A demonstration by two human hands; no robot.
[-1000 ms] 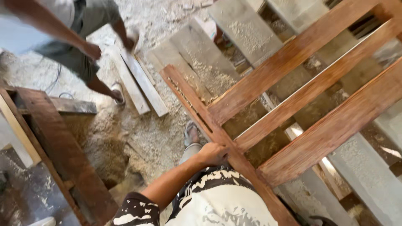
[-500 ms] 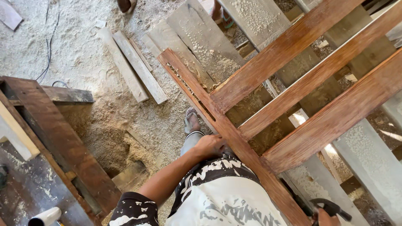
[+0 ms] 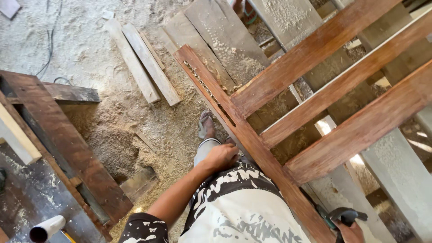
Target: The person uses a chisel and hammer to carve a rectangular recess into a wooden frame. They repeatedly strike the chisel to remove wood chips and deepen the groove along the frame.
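A reddish-brown wooden frame (image 3: pixel 252 135) with three cross rails lies slanted in front of me. My left hand (image 3: pixel 221 156) rests against the frame's long side rail, fingers curled on its edge near my hip. At the bottom right, my right hand (image 3: pixel 348 231) is closed around a dark-handled tool (image 3: pixel 344 216), only partly in view. A row of mortise slots (image 3: pixel 211 92) runs along the side rail above my left hand. My sandalled foot (image 3: pixel 206 125) stands on the sawdust beside the rail.
Sawdust covers the floor. Loose pale planks (image 3: pixel 144 67) lie at the upper left and wider boards (image 3: pixel 225 40) under the frame. A dark wooden bench (image 3: pixel 58 135) stands at the left, with a white tube (image 3: pixel 47 227) at its near corner. A cable (image 3: pixel 49 45) trails across the floor.
The view has shifted down and left; a person seen at the upper left one second ago is out of view. My right hand with the tool shows at the bottom right. My left hand stays on the rail.
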